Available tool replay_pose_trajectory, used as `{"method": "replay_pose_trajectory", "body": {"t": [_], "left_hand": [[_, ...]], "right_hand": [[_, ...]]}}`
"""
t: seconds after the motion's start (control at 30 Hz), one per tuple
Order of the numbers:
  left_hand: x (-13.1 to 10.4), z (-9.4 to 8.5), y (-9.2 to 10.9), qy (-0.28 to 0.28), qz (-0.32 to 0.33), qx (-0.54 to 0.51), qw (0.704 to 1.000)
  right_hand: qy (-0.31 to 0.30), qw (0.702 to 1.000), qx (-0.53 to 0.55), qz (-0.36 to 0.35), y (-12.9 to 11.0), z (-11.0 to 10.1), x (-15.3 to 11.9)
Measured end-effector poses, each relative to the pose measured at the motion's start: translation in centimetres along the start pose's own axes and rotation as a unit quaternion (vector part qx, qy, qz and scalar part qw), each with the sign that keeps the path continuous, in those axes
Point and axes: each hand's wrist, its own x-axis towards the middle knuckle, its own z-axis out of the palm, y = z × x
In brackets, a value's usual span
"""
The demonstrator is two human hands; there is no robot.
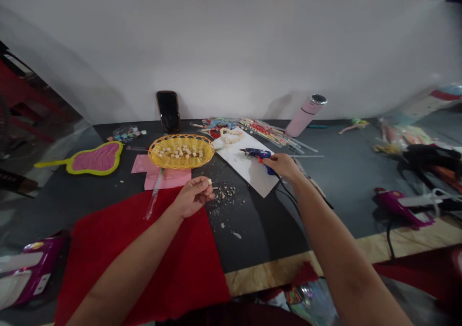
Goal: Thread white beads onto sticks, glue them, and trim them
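My left hand (195, 196) pinches a small pale piece (210, 182) above the edge of a red cloth (180, 263); a thin stick end shows by its fingers. Small crumbs (226, 193) are scattered on the dark table just right of it. My right hand (281, 165) is closed on a blue glue gun (258, 153), whose nozzle points left over a white sheet (249, 169). Beyond my left hand, a yellow basket (155, 160) holds several small pale pieces. Pink paper (171, 179) lies partly under the basket.
A phone (168, 111) leans against the white partition. A pink bottle (305, 116) stands behind the sheet, near bundled sticks (267, 132). Further left is a yellow-rimmed pink paddle shape (96, 159). Purple devices (41, 268) (404, 208) sit at both sides; a black cord trails from the glue gun.
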Motion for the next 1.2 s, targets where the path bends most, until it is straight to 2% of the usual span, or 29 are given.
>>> {"method": "replay_pose_trajectory", "body": {"t": [0.2, 0.27, 0.33, 0.4, 0.57, 0.73, 0.87, 0.97, 1.07, 1.2], "left_hand": [[-0.1, 0.3, 0.1, -0.001, -0.001, -0.008, 1.0], [-0.1, 0.3, 0.1, 0.0, -0.003, -0.008, 1.0], [-0.1, 0.3, 0.1, 0.002, -0.005, -0.009, 1.0], [0.0, 0.1, 0.0, 0.002, -0.006, -0.01, 1.0], [0.0, -0.1, -0.1, 0.003, -0.015, -0.014, 1.0], [0.1, -0.1, 0.0, 0.012, -0.015, -0.012, 1.0], [0.1, 0.0, 0.0, 0.017, -0.019, -0.016, 1.0], [0.1, 0.2, 0.0, 0.019, -0.018, -0.015, 1.0], [0.1, 0.2, 0.0, 0.021, -0.017, -0.016, 1.0], [0.1, 0.2, 0.0, 0.019, -0.018, -0.019, 0.999]], "right_hand": [[-0.009, 0.983, 0.186, -0.006, 0.1, -1.0, -1.1], [-0.038, 0.946, 0.321, -0.016, -0.3, -1.3, -2.3], [-0.071, 0.879, 0.471, -0.023, -1.0, -1.3, -4.1], [-0.073, 0.851, 0.519, -0.04, -2.0, -0.9, -6.4], [-0.13, 0.841, 0.518, -0.088, -3.8, 1.6, -10.6], [-0.212, 0.82, 0.518, -0.121, -3.5, 3.5, -11.3], [-0.224, 0.832, 0.477, -0.173, -3.2, 3.7, -11.6], [-0.258, 0.842, 0.427, -0.204, -3.3, 3.5, -11.8], [-0.288, 0.841, 0.4, -0.222, -3.4, 3.3, -11.9], [-0.295, 0.842, 0.386, -0.234, -3.4, 3.5, -11.9]]}}
